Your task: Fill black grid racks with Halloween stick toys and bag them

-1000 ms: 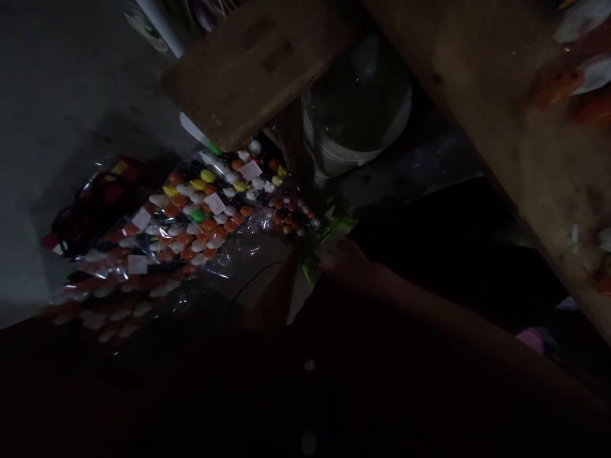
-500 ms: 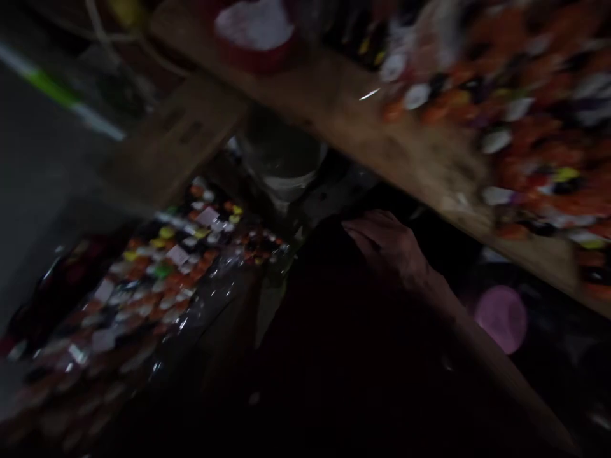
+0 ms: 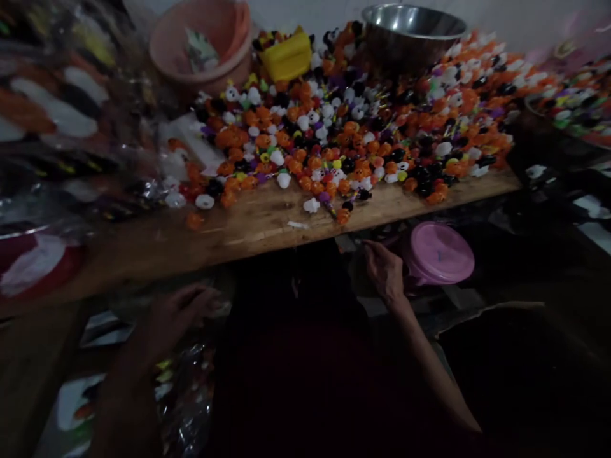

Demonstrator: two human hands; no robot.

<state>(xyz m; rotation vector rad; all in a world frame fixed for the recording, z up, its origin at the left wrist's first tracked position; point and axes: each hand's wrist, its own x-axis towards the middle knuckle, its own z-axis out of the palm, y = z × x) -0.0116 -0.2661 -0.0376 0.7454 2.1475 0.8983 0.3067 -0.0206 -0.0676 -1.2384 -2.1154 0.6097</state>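
Note:
My left hand point(image 3: 188, 308) is low at the left, below the table edge, dim and smeared by motion. Its fingers point right, with a pale, shiny bit by the fingertips that I cannot make out. Under that forearm lies a clear plastic bag point(image 3: 188, 388) with colourful small pieces in it. My right hand point(image 3: 386, 270) hangs over my dark-clothed lap, fingers loosely bent and nothing visible in them. Just right of it is a pink round-lidded container point(image 3: 442, 253). Above both hands, small orange, white, black and purple plastic figures point(image 3: 329, 133) are heaped on the wooden table point(image 3: 258, 219).
On the table stand a pink tub point(image 3: 160, 48), a yellow scoop point(image 3: 289, 57) and a steel bowl point(image 3: 415, 38). Filled plastic bags point(image 3: 62, 102) crowd the left. A red basin point(image 3: 71, 270) sits at the left edge. An open dark box point(image 3: 515, 369) is at lower right.
The view has swung from the floor at the left up to the table and its heap. My left hand has come into view. My right hand remains near my lap.

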